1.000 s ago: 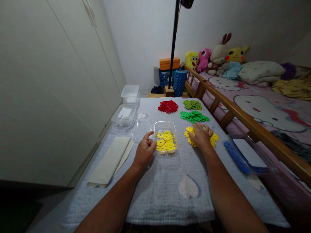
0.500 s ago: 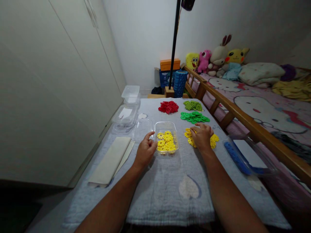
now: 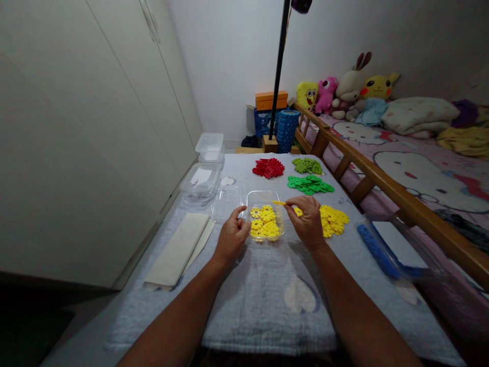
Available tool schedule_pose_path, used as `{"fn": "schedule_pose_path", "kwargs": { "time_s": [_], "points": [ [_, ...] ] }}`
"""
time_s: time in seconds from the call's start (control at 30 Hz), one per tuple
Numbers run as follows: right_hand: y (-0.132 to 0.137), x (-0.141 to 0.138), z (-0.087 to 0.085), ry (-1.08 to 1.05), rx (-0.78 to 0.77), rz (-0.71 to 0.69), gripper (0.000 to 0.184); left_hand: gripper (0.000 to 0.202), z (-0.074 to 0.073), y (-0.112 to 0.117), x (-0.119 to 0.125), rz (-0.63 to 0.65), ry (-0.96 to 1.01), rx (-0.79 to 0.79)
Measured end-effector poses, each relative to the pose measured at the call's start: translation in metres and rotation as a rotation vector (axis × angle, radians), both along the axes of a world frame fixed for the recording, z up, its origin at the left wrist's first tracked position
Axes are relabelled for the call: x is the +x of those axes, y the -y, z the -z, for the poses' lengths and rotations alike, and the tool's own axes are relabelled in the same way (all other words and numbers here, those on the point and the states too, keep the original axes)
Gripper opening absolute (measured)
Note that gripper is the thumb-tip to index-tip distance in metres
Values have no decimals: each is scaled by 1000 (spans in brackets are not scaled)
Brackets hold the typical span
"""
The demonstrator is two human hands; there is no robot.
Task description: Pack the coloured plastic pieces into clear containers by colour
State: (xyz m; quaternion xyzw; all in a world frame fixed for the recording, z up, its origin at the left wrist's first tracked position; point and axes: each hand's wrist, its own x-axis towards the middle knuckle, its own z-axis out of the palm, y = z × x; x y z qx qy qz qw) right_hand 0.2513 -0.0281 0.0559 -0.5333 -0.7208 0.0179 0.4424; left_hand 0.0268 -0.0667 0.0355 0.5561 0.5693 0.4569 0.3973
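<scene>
Right hand [image 3: 307,220] pinches one yellow piece [image 3: 279,203] above the tub [image 3: 263,195]. Left hand [image 3: 231,237] grips the tub's rim. I judge mid-transfer; the drop needs centring over the tub.

dim, soft indoor light, dark bottom corners, wide-angle bending at edges.

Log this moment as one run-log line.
left hand: against clear tub left wall | right hand: pinching yellow piece above tub rim | tub contents: yellow pieces | yellow pile: right of tub
</scene>
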Motion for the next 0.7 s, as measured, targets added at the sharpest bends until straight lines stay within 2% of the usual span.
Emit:
{"fn": "schedule_pose_path", "kwargs": {
  "time_s": [0.17,0.33,0.43,0.53,0.7],
  "points": [
    [-5,-11,-1,101,-92,11,15,57,0,0,1,-2,2,-4],
    [-10,-11,5,90,-123,-16,17,58,2,-1,0,0,7,-6],
    [-12,3,6,31,-95,56,22,58,3,-2,0,0,7,-7],
    [-19,28,7,11,-112,200,28,58,3,-2,0,7,7,-3],
    [-25,63,16,227,-333,375,28,58,3,-1,0,3,6,-6]
  ]
}}
